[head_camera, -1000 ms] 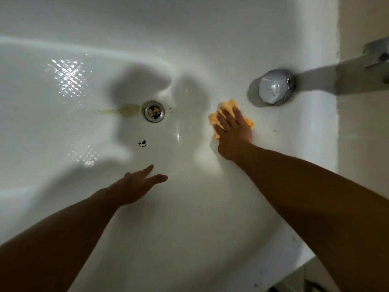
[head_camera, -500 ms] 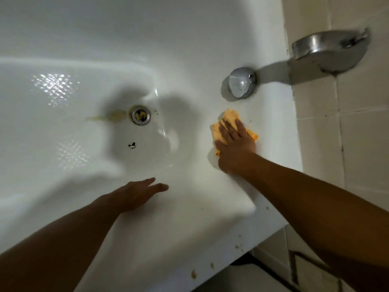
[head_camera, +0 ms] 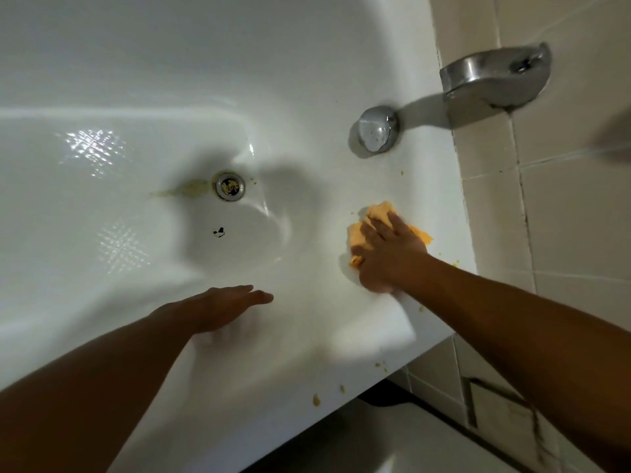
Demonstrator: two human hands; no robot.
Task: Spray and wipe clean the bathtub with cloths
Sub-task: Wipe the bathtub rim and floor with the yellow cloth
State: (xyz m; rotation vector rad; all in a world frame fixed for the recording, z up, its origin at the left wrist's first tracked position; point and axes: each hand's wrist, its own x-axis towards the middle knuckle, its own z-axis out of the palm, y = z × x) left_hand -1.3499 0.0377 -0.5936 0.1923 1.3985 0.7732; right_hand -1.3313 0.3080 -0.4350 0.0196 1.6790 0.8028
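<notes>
The white bathtub (head_camera: 143, 261) fills the view. An orange cloth (head_camera: 379, 213) lies on the tub's end wall near the tiled wall, below the chrome overflow knob. My right hand (head_camera: 386, 254) presses flat on the cloth with straight fingers spread over it. My left hand (head_camera: 225, 305) rests open, palm down, on the tub's near slope, holding nothing. A yellowish stain (head_camera: 187, 190) runs left of the drain (head_camera: 230, 186). A small dark spot (head_camera: 218, 232) sits below the drain.
A chrome overflow knob (head_camera: 377, 129) sits on the end wall, and a metal spout (head_camera: 495, 78) juts from the beige tiled wall (head_camera: 563, 216) on the right. Yellow crumbs (head_camera: 316, 400) dot the tub's near rim. The floor shows at the bottom right.
My right hand has slid the cloth down and to the right, away from the overflow knob. My left hand stays in about the same place. My view has shifted right, showing more tiles.
</notes>
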